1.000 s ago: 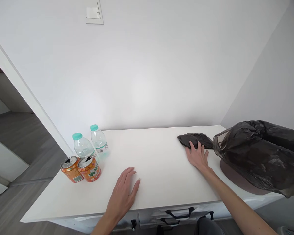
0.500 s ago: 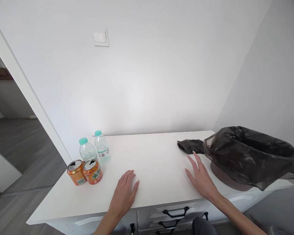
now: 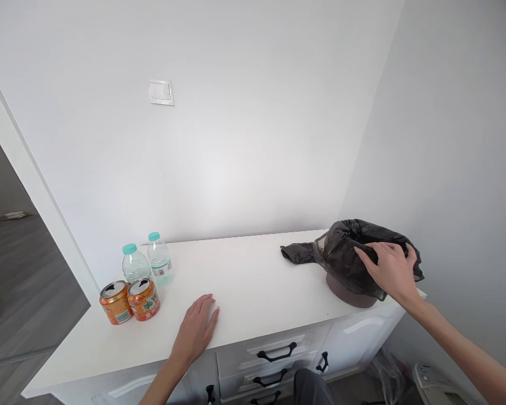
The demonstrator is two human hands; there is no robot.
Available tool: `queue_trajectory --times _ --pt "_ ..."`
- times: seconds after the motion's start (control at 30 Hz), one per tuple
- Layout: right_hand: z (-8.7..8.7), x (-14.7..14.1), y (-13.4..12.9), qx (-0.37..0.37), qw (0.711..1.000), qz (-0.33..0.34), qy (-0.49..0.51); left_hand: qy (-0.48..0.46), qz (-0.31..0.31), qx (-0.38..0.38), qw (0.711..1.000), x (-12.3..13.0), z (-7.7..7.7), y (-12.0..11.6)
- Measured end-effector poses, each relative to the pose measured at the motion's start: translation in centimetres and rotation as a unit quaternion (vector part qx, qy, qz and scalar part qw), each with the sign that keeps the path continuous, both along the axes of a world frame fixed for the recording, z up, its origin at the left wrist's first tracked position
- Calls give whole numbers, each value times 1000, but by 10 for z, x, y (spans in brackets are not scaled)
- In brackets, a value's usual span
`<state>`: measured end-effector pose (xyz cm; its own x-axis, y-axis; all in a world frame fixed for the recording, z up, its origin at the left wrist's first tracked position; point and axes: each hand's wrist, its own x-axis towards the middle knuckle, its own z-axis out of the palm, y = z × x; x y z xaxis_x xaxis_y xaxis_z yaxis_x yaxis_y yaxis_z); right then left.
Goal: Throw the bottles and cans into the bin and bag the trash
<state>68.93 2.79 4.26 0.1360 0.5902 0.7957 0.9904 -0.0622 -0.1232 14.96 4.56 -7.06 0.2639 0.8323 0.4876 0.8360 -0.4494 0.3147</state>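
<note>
My left hand (image 3: 194,329) lies on the white cabinet top (image 3: 236,281), fingers stretched out and holding nothing. My right hand (image 3: 392,273) is over the front rim of a black plastic bag (image 3: 341,253) lining a brown bin (image 3: 349,293). Its thumb and fingers are apart at the bag's edge; whether they touch the bag is unclear. To the left of my left hand, two orange drink cans (image 3: 144,301) stand side by side. Two clear plastic bottles (image 3: 160,263) with teal caps stand behind them.
A knotted tail of the bag (image 3: 297,253) lies to the bin's left. Drawers with black handles (image 3: 277,352) face me below the top. A light switch (image 3: 161,92) is on the wall. Clear plastic (image 3: 388,374) lies on the floor at the right.
My right hand has moved right, from above the cabinet top to the bag's rim. My left hand has stayed on the surface. The view has turned to the right.
</note>
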Motion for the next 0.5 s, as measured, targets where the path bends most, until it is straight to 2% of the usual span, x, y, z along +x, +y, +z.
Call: queue_trajectory --times 0.13,0.27,0.37,0.43,0.5 --pt "2 -6 8 -14 999 24 23 -1 0 5 1000 0 0 0" --pt "12 -23 11 -26 997 66 21 0 -3 1 1000 1 1 -1" --pt "16 -49 -1 15 996 84 21 -1 -3 -7 1000 0 2 -2" --pt "10 -74 -15 49 992 110 21 0 -9 -14 1000 -4 2 -2" --pt "-9 -103 -29 35 983 182 6 6 -21 -24 999 -10 2 -2"
